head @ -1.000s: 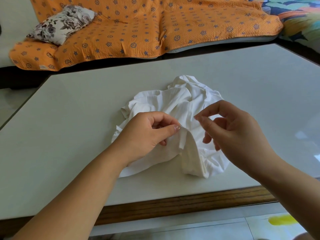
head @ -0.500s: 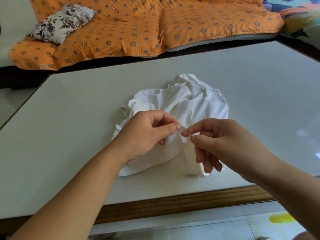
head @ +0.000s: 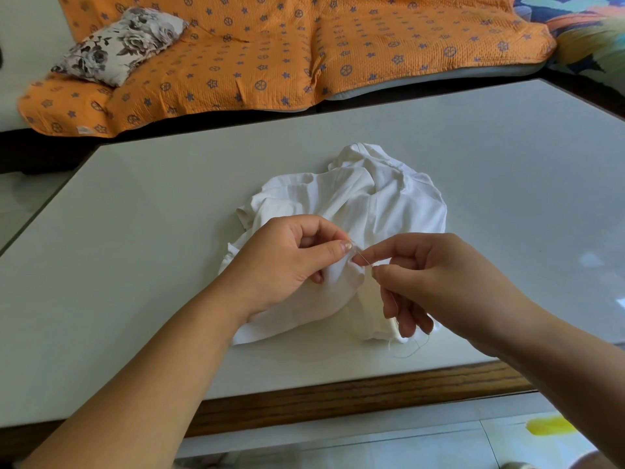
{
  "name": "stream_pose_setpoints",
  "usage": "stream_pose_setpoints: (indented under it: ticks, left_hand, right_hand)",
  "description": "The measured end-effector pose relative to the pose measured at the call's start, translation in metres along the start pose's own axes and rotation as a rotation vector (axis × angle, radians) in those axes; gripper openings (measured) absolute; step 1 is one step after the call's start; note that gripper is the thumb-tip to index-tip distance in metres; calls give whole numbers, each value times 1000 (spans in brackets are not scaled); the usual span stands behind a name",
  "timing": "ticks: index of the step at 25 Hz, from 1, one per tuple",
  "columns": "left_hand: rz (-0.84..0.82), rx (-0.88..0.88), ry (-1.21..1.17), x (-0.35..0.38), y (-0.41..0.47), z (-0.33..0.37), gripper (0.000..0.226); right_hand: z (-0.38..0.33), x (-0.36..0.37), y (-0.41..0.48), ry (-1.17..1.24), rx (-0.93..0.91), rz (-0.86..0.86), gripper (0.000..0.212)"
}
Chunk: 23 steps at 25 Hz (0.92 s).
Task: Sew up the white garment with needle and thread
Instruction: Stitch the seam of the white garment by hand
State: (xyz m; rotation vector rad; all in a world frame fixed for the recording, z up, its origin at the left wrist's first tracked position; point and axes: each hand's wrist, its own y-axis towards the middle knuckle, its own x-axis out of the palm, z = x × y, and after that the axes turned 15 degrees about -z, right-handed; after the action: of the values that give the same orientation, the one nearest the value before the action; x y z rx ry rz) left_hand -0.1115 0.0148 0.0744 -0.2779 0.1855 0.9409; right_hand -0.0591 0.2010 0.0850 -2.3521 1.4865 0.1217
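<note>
Left hand (head: 284, 262) pinches a fold of the white garment (head: 358, 211) on the table (head: 152, 231). Right hand (head: 436, 282) pinches the needle (head: 362, 258) at that fold

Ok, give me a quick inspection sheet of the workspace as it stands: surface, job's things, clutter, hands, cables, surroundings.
Surface: pale table with a wooden front edge.
Job's things: white garment crumpled mid-table; needle at the pinched fold; thread trails in a loop on the table near the front edge.
Clutter: nothing seen.
Grippers: left hand pinches a fold of the white garment; right hand pinches the needle between thumb and forefinger.
Cables: nothing seen.
Surroundings: orange patterned cover behind the table, floral pillow on it; yellow patch on the floor, too blurred to identify.
</note>
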Motion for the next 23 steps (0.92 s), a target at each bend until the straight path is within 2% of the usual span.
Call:
stream_pose_setpoints:
  ticks: [13, 23]
  left_hand:
    - [-24, 9, 18, 3, 1, -1, 3]
    - [61, 63, 119, 15, 0, -5, 10]
  right_hand:
    - [7, 4, 5, 6, -34, 88, 21]
    - [11, 8, 10, 28, -41, 137, 8]
